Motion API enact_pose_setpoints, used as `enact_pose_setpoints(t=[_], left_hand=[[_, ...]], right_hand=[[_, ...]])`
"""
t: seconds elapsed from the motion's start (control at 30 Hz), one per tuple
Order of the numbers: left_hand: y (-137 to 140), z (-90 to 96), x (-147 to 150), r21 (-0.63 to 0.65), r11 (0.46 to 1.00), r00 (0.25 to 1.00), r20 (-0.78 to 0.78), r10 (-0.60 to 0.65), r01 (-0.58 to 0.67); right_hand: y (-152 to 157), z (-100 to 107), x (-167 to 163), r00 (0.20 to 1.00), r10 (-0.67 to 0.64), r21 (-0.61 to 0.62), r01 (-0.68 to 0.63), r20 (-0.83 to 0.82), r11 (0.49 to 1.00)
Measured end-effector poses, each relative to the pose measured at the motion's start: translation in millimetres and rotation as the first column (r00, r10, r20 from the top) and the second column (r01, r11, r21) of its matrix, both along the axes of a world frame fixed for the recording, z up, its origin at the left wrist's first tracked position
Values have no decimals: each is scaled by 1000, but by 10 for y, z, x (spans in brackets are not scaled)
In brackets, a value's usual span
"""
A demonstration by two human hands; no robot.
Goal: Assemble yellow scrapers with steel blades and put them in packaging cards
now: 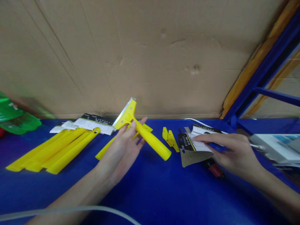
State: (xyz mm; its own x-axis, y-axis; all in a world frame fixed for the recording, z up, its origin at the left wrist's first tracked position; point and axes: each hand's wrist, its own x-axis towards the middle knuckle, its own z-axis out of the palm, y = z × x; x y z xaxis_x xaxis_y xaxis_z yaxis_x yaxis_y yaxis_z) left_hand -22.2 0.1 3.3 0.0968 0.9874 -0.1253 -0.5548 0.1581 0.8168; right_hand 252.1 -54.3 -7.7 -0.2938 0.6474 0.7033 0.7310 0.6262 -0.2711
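My left hand (pixel 126 140) is closed on a yellow scraper (pixel 153 140), its metal blade edge pointing up and left and its handle slanting down to the right. My right hand (pixel 234 150) pinches a folded black-and-white packaging card (pixel 195 146) with a brown inner side. Beneath that card lies a screwdriver (pixel 214 170) with a dark red and black handle, partly covered. Two small yellow plastic pieces (pixel 170 139) rest on the blue table between the hands. Another yellow scraper (pixel 105 148) lies behind my left hand, mostly hidden.
Several yellow scrapers (pixel 58 151) with header cards lie fanned at the left. A green bottle (pixel 18 117) stands at the far left. Cardboard (pixel 150 62) walls the back of the blue table (pixel 150 193). A white box (pixel 278 147) and blue metal frame (pixel 243 84) are right; a pale cable (pixel 93 208) crosses the front.
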Motion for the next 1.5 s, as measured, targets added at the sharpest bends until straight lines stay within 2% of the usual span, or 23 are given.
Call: enact_pose_setpoints(t=[0.1, 0.2, 0.3, 0.4, 0.5, 0.57, 0.63, 0.77, 0.87, 0.93, 1.03, 1.3, 1.5], left_hand=[[-17, 9, 15, -14, 1000, 999, 28, 15, -15], [-45, 19, 58, -62, 997, 998, 51, 44, -41], [-83, 6, 119, -111, 990, 994, 57, 90, -83], [-109, -27, 163, -120, 988, 992, 64, 108, -100], [-110, -53, 180, -98, 990, 990, 85, 112, -103], [-103, -55, 186, -92, 989, 989, 90, 121, -113], [-98, -50, 192, -94, 989, 987, 98, 126, -117], [-90, -46, 206, -104, 987, 983, 130, 134, -121], [-82, -51, 205, -112, 987, 981, 140, 132, -116], [-81, -52, 202, -116, 988, 984, 136, 118, -103], [-88, -46, 205, -106, 990, 988, 117, 101, -88], [-146, -10, 236, -138, 988, 986, 138, 93, -73], [-151, -73, 215, -67, 998, 993, 119, 6, 2]], right_hand=[[-31, -17, -31, 998, -55, 18, 54, 22, 998], [-63, -39, -69, 986, -118, 128, 103, 114, 986], [-84, -79, -106, 963, -145, 267, 82, 226, 960], [-96, -120, -138, 958, -131, 306, 49, 256, 951], [-113, -116, -167, 981, -83, 160, 55, 176, 986], [-121, -83, -182, 998, -42, -3, 43, 41, 999], [-117, -43, -198, 991, -43, -167, 21, -125, 986], [-65, -23, -253, 897, -107, -412, -89, -430, 907], [-20, -75, -298, 771, -140, -531, -283, -621, 799], [-8, -109, -314, 713, -167, -571, -375, -681, 730], [-15, -114, -326, 675, -189, -587, -427, -713, 688], [-15, -41, -338, 613, -197, -534, -432, -765, 726], [3, -40, -261, 636, -186, -541, -424, -749, 726]])
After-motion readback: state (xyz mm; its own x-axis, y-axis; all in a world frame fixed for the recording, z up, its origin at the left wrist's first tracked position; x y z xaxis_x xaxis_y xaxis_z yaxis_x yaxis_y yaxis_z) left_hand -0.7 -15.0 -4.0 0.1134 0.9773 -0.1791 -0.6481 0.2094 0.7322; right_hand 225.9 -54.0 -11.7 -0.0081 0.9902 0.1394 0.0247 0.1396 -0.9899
